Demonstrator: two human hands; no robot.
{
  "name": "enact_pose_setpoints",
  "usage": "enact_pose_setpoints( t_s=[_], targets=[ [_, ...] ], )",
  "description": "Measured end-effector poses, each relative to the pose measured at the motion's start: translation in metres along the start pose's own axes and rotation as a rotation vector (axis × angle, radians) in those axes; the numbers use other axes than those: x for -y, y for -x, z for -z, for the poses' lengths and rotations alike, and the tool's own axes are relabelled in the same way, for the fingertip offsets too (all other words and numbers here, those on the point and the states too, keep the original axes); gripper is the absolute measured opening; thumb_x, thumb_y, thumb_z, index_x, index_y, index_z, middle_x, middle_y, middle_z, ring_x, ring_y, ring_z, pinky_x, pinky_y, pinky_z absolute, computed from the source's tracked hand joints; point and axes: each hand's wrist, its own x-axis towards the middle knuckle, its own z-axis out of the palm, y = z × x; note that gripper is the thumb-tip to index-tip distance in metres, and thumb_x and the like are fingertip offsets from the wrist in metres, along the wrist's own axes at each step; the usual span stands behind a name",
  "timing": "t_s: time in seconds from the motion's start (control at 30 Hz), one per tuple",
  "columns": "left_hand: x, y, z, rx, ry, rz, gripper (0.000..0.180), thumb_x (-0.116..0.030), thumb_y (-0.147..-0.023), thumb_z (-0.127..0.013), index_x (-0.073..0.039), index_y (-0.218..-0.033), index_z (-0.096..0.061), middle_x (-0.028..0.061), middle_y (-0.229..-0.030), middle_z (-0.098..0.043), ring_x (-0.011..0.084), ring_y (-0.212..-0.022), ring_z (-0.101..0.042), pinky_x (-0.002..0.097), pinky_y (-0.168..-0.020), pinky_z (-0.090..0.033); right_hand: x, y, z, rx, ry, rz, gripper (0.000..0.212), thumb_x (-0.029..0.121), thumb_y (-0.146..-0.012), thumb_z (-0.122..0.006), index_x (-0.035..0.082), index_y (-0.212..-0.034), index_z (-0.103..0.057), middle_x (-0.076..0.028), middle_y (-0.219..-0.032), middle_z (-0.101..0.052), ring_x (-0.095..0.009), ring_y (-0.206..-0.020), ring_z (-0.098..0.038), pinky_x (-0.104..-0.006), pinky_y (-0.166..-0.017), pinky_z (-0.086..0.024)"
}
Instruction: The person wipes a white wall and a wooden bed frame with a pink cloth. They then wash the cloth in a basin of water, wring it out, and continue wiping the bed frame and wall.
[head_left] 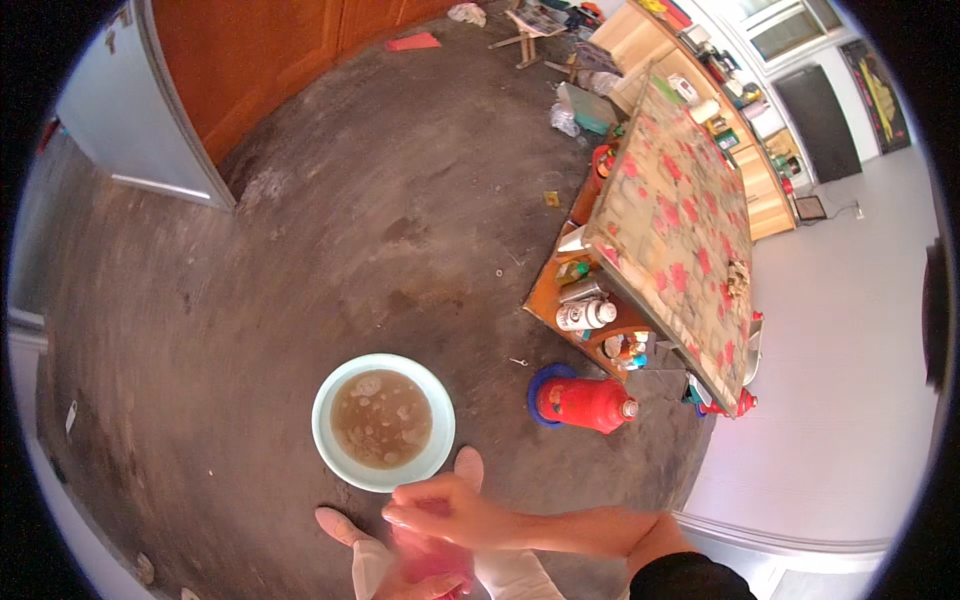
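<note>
My right hand (452, 511) is closed around the upper part of a wet-looking pinkish-red cloth (435, 554), close to the near rim of a pale blue basin (327, 447). Lower down, my left hand (412, 584) is closed on the same cloth, partly cut off by the frame's bottom edge. The cloth is bunched and slightly blurred between the two hands. Murky brown water (383, 425) with patches of foam fills the basin, which stands on the floor just ahead of my feet.
A red thermos flask (590, 402) with a blue base stands right of the basin. Beyond it is a low table (665, 215) with a floral cover and bottles (585, 315) on its lower shelf. A light-coloured door (135, 110) stands open at far left. My pink shoes (340, 525) flank the basin's near side.
</note>
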Motion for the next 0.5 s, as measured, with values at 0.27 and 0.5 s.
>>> enact_pose_setpoints(
  t_s=[0.27, 0.5],
  targets=[
    [-0.005, -0.042, 0.01, -0.331, -0.241, -0.168, 0.021, -0.022, -0.088, -0.063, -0.005, -0.089, -0.051, 0.0044, -0.066, -0.055, 0.0069, -0.043, -0.04, 0.0241, -0.036, -0.027, -0.023, -0.04, 0.011, -0.042, 0.173, 0.049, 0.048, 0.034, -0.103, -0.047, 0.004, -0.065, -0.05, 0.0, -0.052, -0.051, -0.007, -0.046, -0.046, -0.0276, -0.046, -0.037],
    [-0.002, -0.11, 0.06, -0.519, -0.395, -0.394, 0.02, -0.023, -0.088, -0.063, -0.008, -0.09, -0.049, 0.0016, -0.06, -0.05, 0.0064, -0.037, -0.034, 0.0249, -0.032, -0.022, -0.088, -0.09, 0.045, -0.251, 0.447, 0.073, 0.045, 0.033, -0.102, -0.048, 0.001, -0.072, -0.056, -0.003, -0.054, -0.053, -0.012, -0.05, -0.053, -0.0313, -0.049, -0.042]
  ],
)
